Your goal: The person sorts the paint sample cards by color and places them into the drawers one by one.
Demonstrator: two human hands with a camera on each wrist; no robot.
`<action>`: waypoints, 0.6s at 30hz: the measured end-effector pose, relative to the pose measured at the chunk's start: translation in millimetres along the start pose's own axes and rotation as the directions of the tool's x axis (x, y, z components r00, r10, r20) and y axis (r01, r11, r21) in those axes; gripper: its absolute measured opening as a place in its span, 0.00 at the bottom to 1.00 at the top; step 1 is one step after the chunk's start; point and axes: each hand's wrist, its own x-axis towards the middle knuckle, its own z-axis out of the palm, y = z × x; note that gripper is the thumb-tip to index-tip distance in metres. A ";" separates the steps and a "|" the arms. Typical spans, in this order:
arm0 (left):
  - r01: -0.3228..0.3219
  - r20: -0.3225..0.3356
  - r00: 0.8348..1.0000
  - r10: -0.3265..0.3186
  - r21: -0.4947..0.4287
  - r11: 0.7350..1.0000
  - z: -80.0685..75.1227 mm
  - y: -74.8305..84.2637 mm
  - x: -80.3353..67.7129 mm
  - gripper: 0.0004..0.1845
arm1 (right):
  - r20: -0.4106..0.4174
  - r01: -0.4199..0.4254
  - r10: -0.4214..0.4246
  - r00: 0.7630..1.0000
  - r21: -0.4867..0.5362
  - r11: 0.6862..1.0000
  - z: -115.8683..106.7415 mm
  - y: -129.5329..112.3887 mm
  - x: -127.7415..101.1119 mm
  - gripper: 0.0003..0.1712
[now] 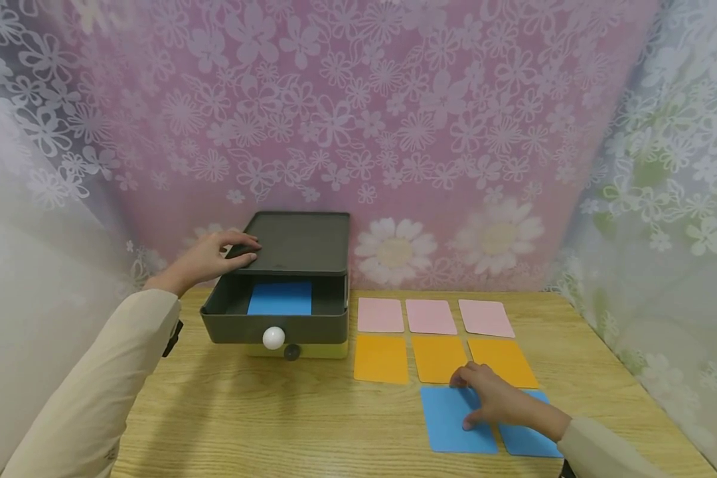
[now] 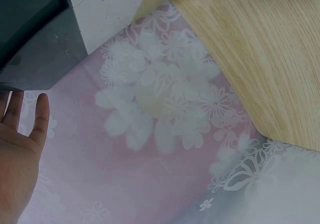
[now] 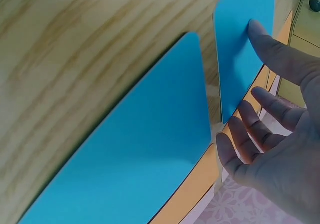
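In the head view my left hand (image 1: 212,257) rests at the left edge of the top of a small dark-grey drawer box (image 1: 301,242). Its upper drawer (image 1: 233,328), with a white round knob (image 1: 273,338), is pulled out and contains a blue card (image 1: 281,299). My right hand (image 1: 496,396) is over another blue card (image 1: 448,431) on the table, fingers spread. From the right wrist, the thumb (image 3: 272,51) touches this card's face and the other fingertips reach its far edge. Partly behind that hand in the head view lies a further blue card (image 1: 528,441).
Three orange cards (image 1: 380,358) lie in a row on the wooden table (image 1: 263,418), with three pink cards (image 1: 380,315) behind them. Below the pulled-out drawer is a yellow-green drawer (image 1: 325,350) with a dark knob (image 1: 292,352). Flower-patterned curtains (image 1: 388,133) surround the table.
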 end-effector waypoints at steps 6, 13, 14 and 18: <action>0.006 -0.001 1.000 -0.006 -0.013 1.000 -0.8 1.9 -1.9 0.17 | -0.010 -0.028 0.028 1.000 0.035 0.999 0.4 -0.7 2.9 0.34; 0.005 -0.002 1.000 -0.006 -0.021 1.000 -1.3 4.0 -2.1 0.17 | 0.016 0.003 -0.005 1.000 0.119 0.993 -5.1 1.6 3.4 0.30; 0.006 -0.002 1.000 -0.006 -0.022 1.000 -1.4 4.2 -2.0 0.17 | 0.020 0.020 -0.023 1.000 0.129 0.991 -6.4 2.3 3.1 0.27; 0.006 0.000 1.000 -0.006 -0.023 1.000 -1.9 4.9 -2.1 0.17 | 0.035 0.081 -0.087 0.996 0.141 0.987 -12.1 5.4 2.2 0.17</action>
